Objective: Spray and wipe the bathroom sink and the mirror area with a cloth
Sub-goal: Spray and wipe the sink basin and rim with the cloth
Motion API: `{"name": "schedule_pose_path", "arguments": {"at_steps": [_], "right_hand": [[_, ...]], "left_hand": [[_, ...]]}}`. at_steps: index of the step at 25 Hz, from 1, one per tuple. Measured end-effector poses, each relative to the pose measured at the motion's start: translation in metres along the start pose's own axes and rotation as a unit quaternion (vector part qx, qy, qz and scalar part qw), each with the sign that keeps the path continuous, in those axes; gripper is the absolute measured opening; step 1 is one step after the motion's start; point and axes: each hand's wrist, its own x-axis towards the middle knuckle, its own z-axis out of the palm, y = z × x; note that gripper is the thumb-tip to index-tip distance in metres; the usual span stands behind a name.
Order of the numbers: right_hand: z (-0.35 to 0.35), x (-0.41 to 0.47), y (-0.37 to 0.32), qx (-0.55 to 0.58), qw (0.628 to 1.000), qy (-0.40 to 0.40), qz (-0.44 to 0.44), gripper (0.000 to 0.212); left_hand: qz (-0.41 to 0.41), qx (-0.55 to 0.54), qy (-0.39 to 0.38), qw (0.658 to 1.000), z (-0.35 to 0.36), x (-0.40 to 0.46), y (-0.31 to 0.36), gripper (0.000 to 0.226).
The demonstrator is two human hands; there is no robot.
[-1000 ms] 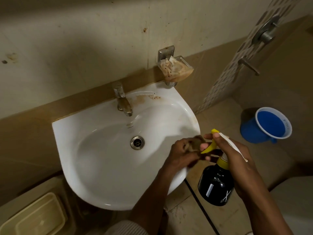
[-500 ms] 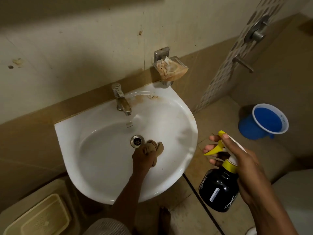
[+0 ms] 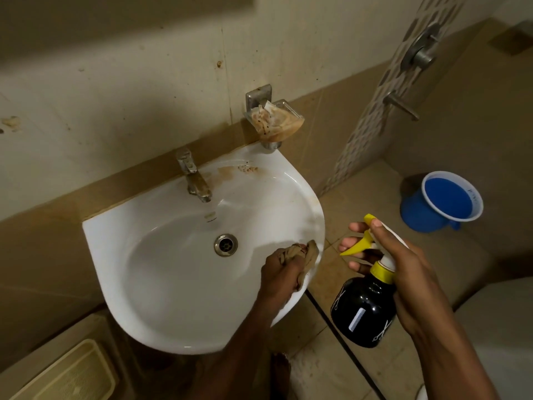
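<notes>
Brown cloth, bunched in the left hand, wipes the sink rim; right hand grips the spray bottle. Next, likely the stained ledge.

I see two bare arms coming in from the lower edge. Both forearms are uncovered up to the edge of the picture, with no sleeve. The left hand and the right hand wear no glove, and I see no ring or watch. A bare foot shows below.
</notes>
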Motion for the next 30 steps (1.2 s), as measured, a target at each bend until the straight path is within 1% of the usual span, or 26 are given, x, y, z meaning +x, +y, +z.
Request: {"name": "schedule_pose_path", "arguments": {"at_steps": [2,3,5,6,7,8,9,10,11,13,15,16,18,19,20,22,23,26,28,30], "right_hand": [[-0.003,0.0,-0.003,0.002,1.0,0.0,-0.006,0.039],[-0.005,0.0,-0.003,0.003,1.0,0.003,-0.009,0.036],[-0.01,-0.002,-0.004,0.0,1.0,0.008,-0.014,0.032],[-0.013,-0.003,-0.006,0.002,1.0,0.012,-0.016,0.032],[-0.017,-0.005,-0.007,0.005,1.0,0.017,-0.017,0.033],[-0.021,-0.007,-0.009,0.008,1.0,0.023,-0.017,0.035],[-0.026,-0.008,-0.01,0.01,0.999,0.027,-0.018,0.038],[-0.03,-0.009,-0.011,0.012,0.999,0.031,-0.02,0.04],[-0.034,-0.009,-0.011,0.011,0.999,0.034,-0.021,0.041],[-0.037,-0.007,-0.01,0.009,0.999,0.036,-0.019,0.04],[-0.034,-0.003,-0.01,0.005,0.999,0.03,-0.009,0.039],[-0.032,-0.001,-0.01,0.006,1.0,0.025,-0.004,0.039],[-0.03,0.003,-0.005,0.016,1.0,0.02,0.001,0.041],[-0.03,0.005,-0.002,0.022,1.0,0.019,0.003,0.044],[-0.032,0.007,0.001,0.026,0.999,0.018,0.009,0.047],[-0.039,0.014,0.004,0.026,0.999,0.019,0.025,0.052],[-0.044,0.018,0.005,0.026,0.999,0.023,0.034,0.054],[-0.056,0.026,0.008,0.029,0.998,0.034,0.04,0.05],[-0.054,0.028,0.006,0.032,0.999,0.034,0.019,0.046],[-0.048,0.032,0.003,0.047,0.998,0.031,0.013,0.054]], "left_hand": [[0.028,-0.009,-0.011,1.0,0.02,-0.005,0.009,0.024],[0.053,0.031,-0.02,0.998,0.031,-0.007,0.011,0.031],[0.112,0.149,-0.033,0.982,0.055,-0.017,0.018,0.047],[0.124,0.143,-0.04,0.981,0.064,-0.025,0.024,0.05],[0.128,0.102,-0.054,0.985,0.071,-0.031,0.027,0.048],[0.142,0.065,-0.061,0.986,0.074,-0.035,0.028,0.042],[0.166,0.033,-0.053,0.984,0.074,-0.036,0.028,0.034],[0.188,0.008,-0.032,0.982,0.07,-0.033,0.027,0.032],[0.191,-0.037,-0.003,0.981,0.064,-0.028,0.026,0.037],[0.192,-0.12,0.098,0.969,0.047,-0.013,0.033,0.042],[0.193,-0.151,0.195,0.95,0.027,0.011,0.05,0.039],[0.195,-0.158,0.226,0.941,0.02,0.029,0.06,0.035],[0.209,-0.136,0.248,0.936,0.011,0.073,0.075,0.015],[0.205,-0.118,0.243,0.941,0.013,0.094,0.082,0.016],[0.182,-0.107,0.223,0.952,0.017,0.111,0.087,0.019],[0.11,-0.092,0.153,0.978,0.036,0.128,0.092,0.038],[0.102,-0.072,0.131,0.983,0.046,0.131,0.089,0.044],[0.149,0.036,0.082,0.985,0.062,0.13,0.076,0.042],[0.151,0.111,0.048,0.981,0.063,0.123,0.073,0.046],[0.16,0.199,0.01,0.967,0.063,0.112,0.07,0.048]]}}
